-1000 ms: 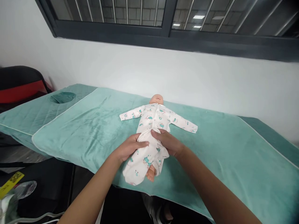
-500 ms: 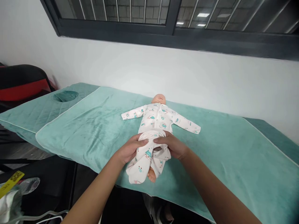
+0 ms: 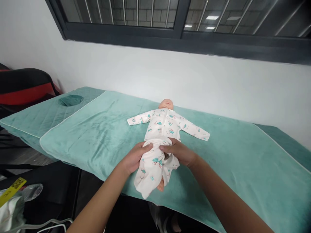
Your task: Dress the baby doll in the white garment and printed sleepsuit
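A person's left hand and right hand each pinched the bunched waist of printed white trousers, thumbs on top and near each other, just below the hem of a matching top on a doll lying on its back. Half a second earlier a wider dark gap had shown beside the right thumb, and more of the foot below the grip; both had since shrunk, which suggested that the cloth had slid further over the legs. The fingers beneath the fabric were hidden, as was the doll's other foot; what lay in the remaining dark gap was hard to make out. Beyond the grip, the doll's sleeves spread wide with no hands showing at the cuffs. Around it stretched a green bed cover, with a hole in the padding far to the left. Past the doll rose a white wall and a barred window, cut off above. Low on the left, the print on a yellow label was too small to read.
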Motion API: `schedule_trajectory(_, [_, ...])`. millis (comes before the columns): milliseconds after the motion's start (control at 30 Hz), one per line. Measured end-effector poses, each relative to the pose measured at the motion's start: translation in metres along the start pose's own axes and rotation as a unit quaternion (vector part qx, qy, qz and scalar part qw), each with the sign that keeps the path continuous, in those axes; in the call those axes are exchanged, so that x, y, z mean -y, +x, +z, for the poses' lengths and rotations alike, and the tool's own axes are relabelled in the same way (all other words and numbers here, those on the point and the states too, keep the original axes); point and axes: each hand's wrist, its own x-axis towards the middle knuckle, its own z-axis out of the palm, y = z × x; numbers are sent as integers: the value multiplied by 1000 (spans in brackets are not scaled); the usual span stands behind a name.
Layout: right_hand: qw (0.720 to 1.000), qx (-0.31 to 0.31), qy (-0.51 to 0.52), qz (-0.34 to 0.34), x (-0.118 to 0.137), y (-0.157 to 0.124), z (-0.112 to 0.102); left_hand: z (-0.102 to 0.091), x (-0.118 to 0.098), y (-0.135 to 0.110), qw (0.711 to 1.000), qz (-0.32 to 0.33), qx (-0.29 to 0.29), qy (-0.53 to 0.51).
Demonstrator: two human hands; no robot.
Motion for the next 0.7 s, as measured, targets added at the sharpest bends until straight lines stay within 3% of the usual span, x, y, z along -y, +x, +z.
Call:
schedule_trajectory(67, [999,-19,36,-21,-6,2,0,-2,-1,1,1000,6,15,-10])
schedule_trajectory(167, [995,-24,89,-41,-7,2,3,2,-2,9,997,41,-11,-69])
schedule_trajectory(333, [996,47,76,8,-6,-2,-1,13,-3,21,991,13,-51,-120])
schedule_trajectory(467, [995,24,97,-12,-11,0,-9,9,-2,16,996,9,-72,-44])
schedule_trajectory(600, [993,-13,110,-52,-15,3,-8,0,-5,2,995,-39,6,97])
schedule_trajectory(700, [999,-7,27,-30,-8,1,-3,1,-5,0,998,5,-21,66])
